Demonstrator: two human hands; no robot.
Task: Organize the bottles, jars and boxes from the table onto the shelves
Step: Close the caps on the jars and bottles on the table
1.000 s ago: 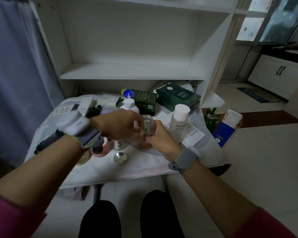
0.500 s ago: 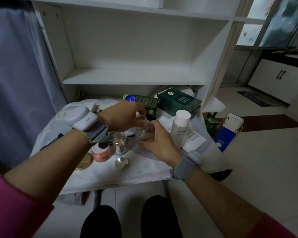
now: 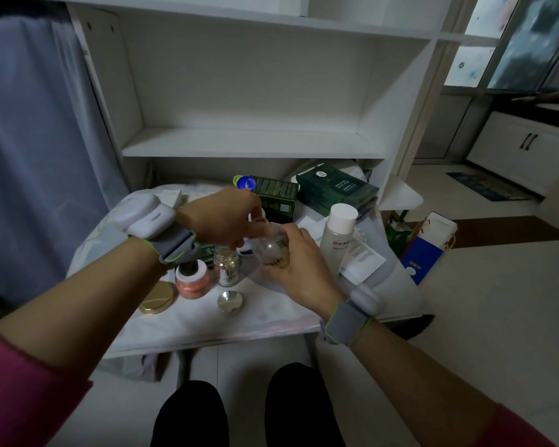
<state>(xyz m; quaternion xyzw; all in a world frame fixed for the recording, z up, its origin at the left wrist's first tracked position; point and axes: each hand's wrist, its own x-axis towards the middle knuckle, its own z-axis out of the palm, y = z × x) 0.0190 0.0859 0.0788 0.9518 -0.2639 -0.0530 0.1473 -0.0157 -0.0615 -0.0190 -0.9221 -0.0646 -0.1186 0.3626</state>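
Glass, clear, with a pale label: the small jar (image 3: 273, 253) sits in my right hand (image 3: 304, 269), raised just above the desk (image 3: 188, 321). Right fingers (image 3: 292, 232) wrap its body from the side, closed on it. My left hand (image 3: 221, 217) comes over the top; left fingers (image 3: 255, 225) pinch at the jar's mouth, narrow. Whether they grip a cap or the bare rim, I cannot tell. Judgement: one hand steadies while the other closes or checks the top, so nothing spills on the way up.

Below and left of the left fingers stands a small glass bottle (image 3: 227, 267), uncapped, with a loose silver cap (image 3: 230, 301) lying nearer me. Left of that, a pink jar (image 3: 192, 280) and a gold lid (image 3: 157, 298), apart from it. Probably lids were set down beside their jars for refitting.

Right of the right fingers, a tall white bottle (image 3: 339, 237) stands upright. Beyond both hands lie green boxes (image 3: 336, 188).

White shelf (image 3: 249, 143) beyond the fingers holds nothing yet; I judge the task barely begun.
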